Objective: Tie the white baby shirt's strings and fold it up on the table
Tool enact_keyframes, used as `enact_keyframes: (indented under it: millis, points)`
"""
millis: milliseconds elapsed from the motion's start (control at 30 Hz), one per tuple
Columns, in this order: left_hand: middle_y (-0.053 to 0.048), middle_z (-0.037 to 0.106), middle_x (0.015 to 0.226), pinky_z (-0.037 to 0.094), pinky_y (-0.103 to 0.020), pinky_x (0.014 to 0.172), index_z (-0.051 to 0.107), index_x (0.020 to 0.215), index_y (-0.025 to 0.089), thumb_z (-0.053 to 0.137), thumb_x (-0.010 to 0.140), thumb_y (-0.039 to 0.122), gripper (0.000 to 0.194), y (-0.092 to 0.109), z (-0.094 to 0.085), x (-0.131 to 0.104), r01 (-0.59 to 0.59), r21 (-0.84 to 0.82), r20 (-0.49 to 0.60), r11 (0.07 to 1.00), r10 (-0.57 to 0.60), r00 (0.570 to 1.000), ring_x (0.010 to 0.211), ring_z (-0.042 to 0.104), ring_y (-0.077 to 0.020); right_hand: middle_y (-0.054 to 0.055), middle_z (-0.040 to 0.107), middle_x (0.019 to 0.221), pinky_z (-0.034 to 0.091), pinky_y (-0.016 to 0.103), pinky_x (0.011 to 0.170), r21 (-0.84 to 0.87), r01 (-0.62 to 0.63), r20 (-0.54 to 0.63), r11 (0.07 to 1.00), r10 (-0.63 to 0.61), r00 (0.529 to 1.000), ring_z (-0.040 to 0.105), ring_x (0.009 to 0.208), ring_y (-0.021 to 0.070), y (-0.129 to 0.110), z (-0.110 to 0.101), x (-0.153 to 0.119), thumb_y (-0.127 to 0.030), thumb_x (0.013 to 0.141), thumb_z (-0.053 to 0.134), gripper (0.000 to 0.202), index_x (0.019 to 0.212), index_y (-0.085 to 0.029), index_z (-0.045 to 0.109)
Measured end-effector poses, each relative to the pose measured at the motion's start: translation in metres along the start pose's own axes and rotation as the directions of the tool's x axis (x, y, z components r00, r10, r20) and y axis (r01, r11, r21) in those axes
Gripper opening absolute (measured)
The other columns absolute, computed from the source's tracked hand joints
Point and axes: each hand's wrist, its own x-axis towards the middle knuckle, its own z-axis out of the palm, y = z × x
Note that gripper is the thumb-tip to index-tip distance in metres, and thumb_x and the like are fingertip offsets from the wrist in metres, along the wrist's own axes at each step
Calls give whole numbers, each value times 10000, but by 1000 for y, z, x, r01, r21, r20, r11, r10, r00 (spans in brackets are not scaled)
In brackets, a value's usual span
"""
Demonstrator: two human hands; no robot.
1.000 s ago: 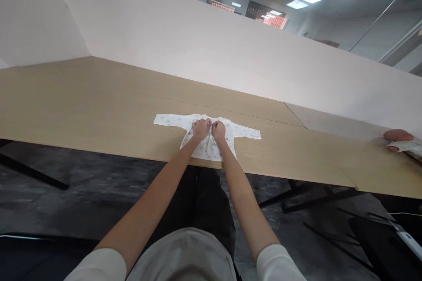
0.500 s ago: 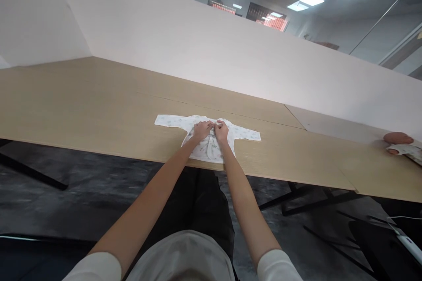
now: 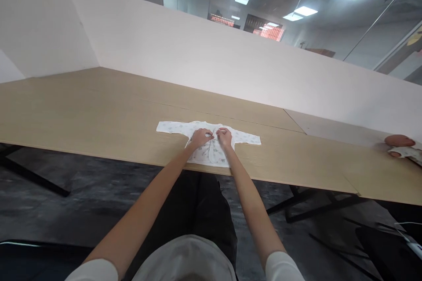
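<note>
A small white baby shirt (image 3: 206,156) with a faint print lies spread on the table, front side up. Both of its long sleeves stretch out sideways, and its hem is close to the table's near edge. My left hand (image 3: 200,137) rests on the chest, its curled fingers and thumb pinching cloth beside the front opening. Across from it, my right hand (image 3: 224,137) pinches the other side of the opening near the neckline. A narrow gap separates the two hands. Any fastener under the fingertips is too small to make out.
The long wooden table (image 3: 99,109) runs along a white wall (image 3: 184,52) with glass above. At the far right lies a doll-like figure (image 3: 399,141) in printed cloth. A black chair (image 3: 379,246) stands below right; dark table legs (image 3: 36,178) show underneath.
My hands, which were close together at the neckline, have moved slightly apart and a little lower on the shirt's front. The camera view has tilted up somewhat.
</note>
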Motion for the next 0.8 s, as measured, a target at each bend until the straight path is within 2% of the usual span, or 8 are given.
enact_keyframes:
  millis: [133,233,400,600,800]
  points:
    - [-44,754,951,478,-322,918,761,853,207,677,773,375,204,-7,4,0,-42,-64,-59,997,38,998,937,667,-208,5,681,730,508,267,695,-50,19,129,999,-12,992,629,678,154,1,-3,-15,-193,676,554,159,815,-186,630]
    - [-42,756,927,488,-311,909,760,821,206,689,754,360,182,-10,5,-1,-54,-107,-77,993,46,996,921,672,-200,-2,672,740,509,268,705,-59,50,155,997,-40,987,616,672,147,0,-3,-19,-175,663,551,170,815,-190,624]
    - [-45,753,976,489,-328,934,767,834,217,660,760,304,157,-7,2,-3,-17,-102,-48,995,12,999,962,664,-207,-34,622,704,502,256,711,-87,116,212,989,-96,973,581,659,130,-2,-4,-18,-121,647,491,251,854,-201,609]
    - [-54,749,975,492,-328,931,763,860,198,635,761,291,187,-4,1,-2,-13,-119,-52,993,7,999,941,662,-207,-18,625,770,503,269,765,-109,126,186,986,-105,977,591,730,138,-4,-7,-20,-127,656,468,211,828,-211,555]
    - [-37,747,975,491,-322,945,757,867,201,600,738,225,204,-7,0,-3,-99,-173,-45,980,92,995,942,661,-190,-11,626,790,500,270,770,-69,90,142,994,-79,987,598,742,141,-4,-8,-19,-132,642,459,240,854,-212,540]
